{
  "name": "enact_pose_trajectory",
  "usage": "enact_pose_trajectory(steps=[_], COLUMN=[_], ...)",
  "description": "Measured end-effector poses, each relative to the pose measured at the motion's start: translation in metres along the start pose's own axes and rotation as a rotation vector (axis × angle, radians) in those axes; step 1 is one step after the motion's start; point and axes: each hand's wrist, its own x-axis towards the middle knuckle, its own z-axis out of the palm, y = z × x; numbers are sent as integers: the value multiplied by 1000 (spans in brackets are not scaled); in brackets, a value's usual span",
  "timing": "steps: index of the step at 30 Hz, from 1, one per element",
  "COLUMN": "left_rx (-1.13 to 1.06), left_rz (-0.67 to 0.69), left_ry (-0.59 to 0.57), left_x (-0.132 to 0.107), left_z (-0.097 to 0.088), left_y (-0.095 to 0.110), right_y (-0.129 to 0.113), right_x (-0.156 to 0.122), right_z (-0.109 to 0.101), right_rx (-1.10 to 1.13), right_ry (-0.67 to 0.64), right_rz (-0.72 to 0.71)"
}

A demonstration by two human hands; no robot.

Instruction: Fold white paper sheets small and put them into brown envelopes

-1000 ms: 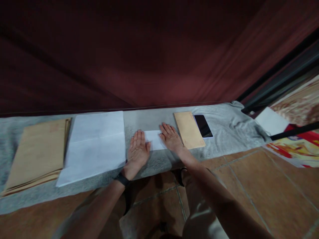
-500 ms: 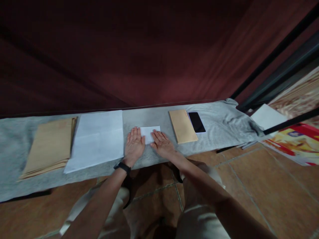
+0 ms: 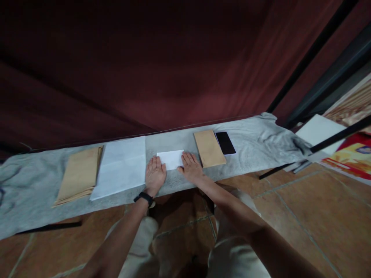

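A small white piece of paper (image 3: 170,160), apparently folded, lies flat on the grey cloth between my hands. My left hand (image 3: 155,175) rests palm down at its left edge, fingers stretched out. At the paper's right edge my right hand (image 3: 191,168) lies flat too, fingers extended. To the left of my left hand are large white sheets of paper (image 3: 121,166). Just beyond my right hand is a brown envelope (image 3: 210,148), with a dark-screened phone (image 3: 225,143) beside it.
A stack of brown envelopes (image 3: 79,172) sits left of the white sheets. Grey cloth (image 3: 255,135) covers the narrow bench, bunched up at its right end. A dark red curtain (image 3: 162,77) hangs behind. At right are a black metal bar (image 3: 342,133) and a colourful box (image 3: 352,158).
My hands have moved apart towards the small paper's two side edges, so more of its surface shows. The view has shifted slightly.
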Motion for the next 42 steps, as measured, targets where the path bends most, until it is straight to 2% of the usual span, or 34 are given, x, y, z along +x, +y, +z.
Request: enact_pose_trajectory(steps=[4,12,17,22,26,32,36,42], left_rx=[25,-106,-113,-116,-156,-267,-496,-1184], left_rz=[-3,-7,-13,-74,-181,-249,-302,-462], left_ry=[-7,-10,-14,-88,-159,-280,-316,-275], left_x=[2,18,20,20,23,35,45,44], left_z=[-7,-8,-10,-21,-30,-35,-28,-27], left_y=[2,-12,-10,-5,-9,-15,-23,-25], right_y=[-7,-16,-19,-18,-19,-25,-26,-34], right_x=[0,5,6,3,3,6,7,11], right_z=[4,3,3,3,2,2,-1,-4], right_rx=[-5,-92,-125,-150,-143,-127,-137,-160], right_ry=[-16,-43,-42,-40,-28,-29,-37,-39], right_rz=[-84,-73,-73,-94,-94,-86,-98,-76])
